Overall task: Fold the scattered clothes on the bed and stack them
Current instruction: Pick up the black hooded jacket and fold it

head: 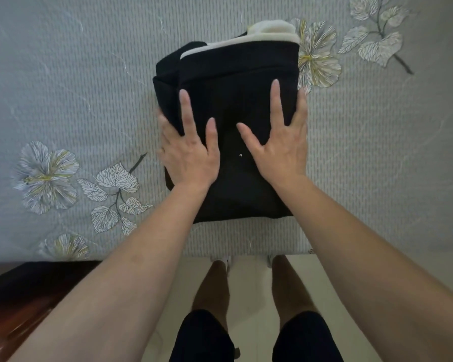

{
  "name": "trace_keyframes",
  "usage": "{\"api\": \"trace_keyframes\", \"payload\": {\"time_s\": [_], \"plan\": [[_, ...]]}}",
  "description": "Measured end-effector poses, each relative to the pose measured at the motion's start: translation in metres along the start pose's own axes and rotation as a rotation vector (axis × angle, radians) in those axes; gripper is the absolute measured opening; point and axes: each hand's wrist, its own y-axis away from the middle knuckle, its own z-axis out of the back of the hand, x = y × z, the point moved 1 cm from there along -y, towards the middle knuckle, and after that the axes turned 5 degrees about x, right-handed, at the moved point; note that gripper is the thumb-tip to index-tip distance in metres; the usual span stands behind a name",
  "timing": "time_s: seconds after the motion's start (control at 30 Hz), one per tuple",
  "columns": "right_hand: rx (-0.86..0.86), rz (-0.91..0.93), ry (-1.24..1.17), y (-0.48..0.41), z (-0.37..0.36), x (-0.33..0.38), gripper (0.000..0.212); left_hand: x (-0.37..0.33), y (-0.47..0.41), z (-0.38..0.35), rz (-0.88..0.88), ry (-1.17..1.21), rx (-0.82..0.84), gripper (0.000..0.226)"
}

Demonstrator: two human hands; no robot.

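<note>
Head view: the black garment (pixel 233 74) lies folded on the bed (pixel 89 74), close to the bed's near edge and straight in front of the person. Both hands lie flat on top of it, left hand (pixel 191 155) on its left half and right hand (pixel 280 152) on its right half, with a strip of bare cloth between them. Fingers are straight and splayed, thumbs angled in toward each other, nothing visibly pinched. The left hand's outer fingers drop past the garment's left edge and a flap of cloth covers them, so I can't tell if they hook under. The right hand's outer fingers run along the garment's right edge. A cream garment (pixel 267 31) pokes out past the black garment's far edge and looks to be underneath it. Another dark layer (pixel 165 84) shows at its far-left corner. My read: this piece is already folded, and the step in hand is seating and squaring it on the layers below. No loose clothes show around the black garment, so the task is probably near its end, though much of the bed is out of frame. Next move: press the air out, nudge the sides in line with the lower layers, then lift the hands straight up so the top fold doesn't drag. Containers: none in view, no basket or box; the clothes sit directly on the bed.
</note>
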Motion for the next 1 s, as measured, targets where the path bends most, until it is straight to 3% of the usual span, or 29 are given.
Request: {"api": "trace_keyframes", "payload": {"time_s": [0.17, 0.37, 0.5, 0.77, 1.0], "plan": [[-0.076, 0.098, 0.109, 0.005, 0.010, 0.007, 0.067, 0.002, -0.010, 0.015, -0.223, -0.075, 0.052, 0.050], [-0.124, 0.144, 0.099, 0.040, 0.084, 0.016, 0.058, -0.028, 0.020, 0.095, -0.329, -0.062, 0.053, 0.046], [-0.292, 0.128, 0.084, 0.059, 0.200, 0.023, 0.053, -0.091, 0.035, 0.191, -0.478, 0.055, -0.112, 0.042], [-0.729, -0.020, 0.134, 0.137, 0.486, 0.002, 0.048, -0.283, 0.118, 0.403, -0.878, 0.276, -0.454, 0.037], [-0.950, -0.010, 0.204, 0.219, 0.640, -0.053, 0.048, -0.390, 0.230, 0.506, -1.010, 0.313, -0.614, 0.042]]}}
